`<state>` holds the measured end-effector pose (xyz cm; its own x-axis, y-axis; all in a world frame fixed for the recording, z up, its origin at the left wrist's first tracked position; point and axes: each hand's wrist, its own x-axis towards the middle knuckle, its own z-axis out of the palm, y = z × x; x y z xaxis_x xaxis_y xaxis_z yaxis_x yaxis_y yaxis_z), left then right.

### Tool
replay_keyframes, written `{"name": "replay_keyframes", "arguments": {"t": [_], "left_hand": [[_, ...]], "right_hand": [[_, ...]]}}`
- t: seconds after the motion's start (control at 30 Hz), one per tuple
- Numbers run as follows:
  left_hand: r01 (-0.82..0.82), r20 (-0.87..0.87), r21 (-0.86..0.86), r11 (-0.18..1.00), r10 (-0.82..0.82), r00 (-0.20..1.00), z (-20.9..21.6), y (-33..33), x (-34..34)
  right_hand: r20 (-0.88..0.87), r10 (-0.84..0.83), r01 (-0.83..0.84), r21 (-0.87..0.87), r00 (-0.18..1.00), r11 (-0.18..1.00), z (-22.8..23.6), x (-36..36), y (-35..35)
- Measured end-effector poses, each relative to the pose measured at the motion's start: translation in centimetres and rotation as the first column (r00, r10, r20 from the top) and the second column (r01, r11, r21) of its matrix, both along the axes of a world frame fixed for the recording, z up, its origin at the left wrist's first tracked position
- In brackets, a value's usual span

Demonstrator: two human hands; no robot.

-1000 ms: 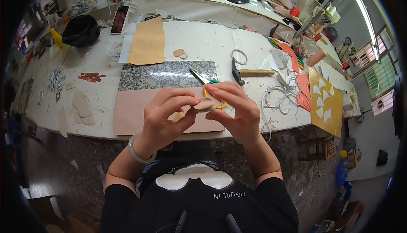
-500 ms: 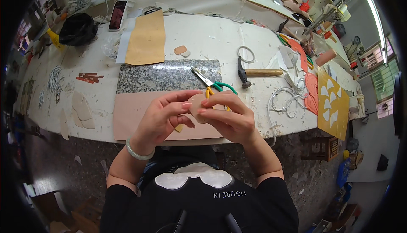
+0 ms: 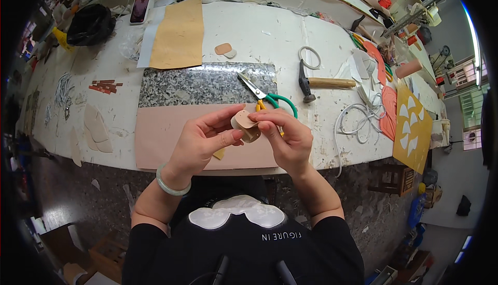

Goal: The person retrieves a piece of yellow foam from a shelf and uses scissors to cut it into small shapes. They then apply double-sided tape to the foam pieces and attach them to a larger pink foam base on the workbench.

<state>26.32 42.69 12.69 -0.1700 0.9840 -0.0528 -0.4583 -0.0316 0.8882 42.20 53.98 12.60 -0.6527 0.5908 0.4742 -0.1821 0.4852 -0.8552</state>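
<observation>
Between my hands is a small beige leather-like piece with rounded ends and small holes, its layers bent apart so that a paler inner side shows. My left hand grips its left edge between thumb and fingers. From the right, my right hand pinches it with thumb and forefinger. Both hands hover over a pink sheet at the table's near edge. Just beyond them, green-handled scissors lie partly on a speckled stone slab. Yellow handles show behind my right fingers, mostly covered.
A hammer and a white ring lie right of the slab, near coiled white cord. Tan sheet material, a phone and a black bag are farther left. Beige cutouts lie at left.
The small piece has been turned and its layers spread, showing its inner side. My right fingers have shifted their hold on it. The view has tilted slightly, and the phone screen now shows a picture.
</observation>
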Motion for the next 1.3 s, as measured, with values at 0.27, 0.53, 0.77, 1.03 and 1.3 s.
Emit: {"name": "replay_keyframes", "arguments": {"t": [0.27, 0.53, 0.77, 1.03, 1.3], "left_hand": [[-0.003, 0.076, -0.062, 0.998, 0.008, 0.997, 0.1, 0.2, -0.3], [-0.034, 0.152, -0.084, 0.996, 0.047, 0.987, -0.3, 0.2, -0.5], [-0.15, -0.079, -0.049, 0.988, 0.146, 0.986, -1.0, 0.4, 0.2], [-0.143, -0.17, 0.011, 0.99, 0.142, 0.975, -1.1, 0.5, 0.4], [-0.171, -0.138, 0.005, 0.985, 0.17, 0.976, -1.5, 0.6, 0.7]], "right_hand": [[-0.021, 0.036, -0.035, 0.015, 0.999, 0.999, -0.3, -0.4, 0.4], [-0.041, 0.058, -0.037, 0.403, 0.998, 0.914, -0.6, -0.8, 0.7], [-0.021, 0.056, -0.057, -0.064, 0.998, 0.996, -0.8, -0.1, -0.1], [0.103, 0.061, -0.013, -0.414, 0.993, 0.91, -1.7, -0.3, -0.4], [0.015, 0.015, -0.007, -0.439, 1.0, 0.899, -1.8, -0.7, -0.7]]}}
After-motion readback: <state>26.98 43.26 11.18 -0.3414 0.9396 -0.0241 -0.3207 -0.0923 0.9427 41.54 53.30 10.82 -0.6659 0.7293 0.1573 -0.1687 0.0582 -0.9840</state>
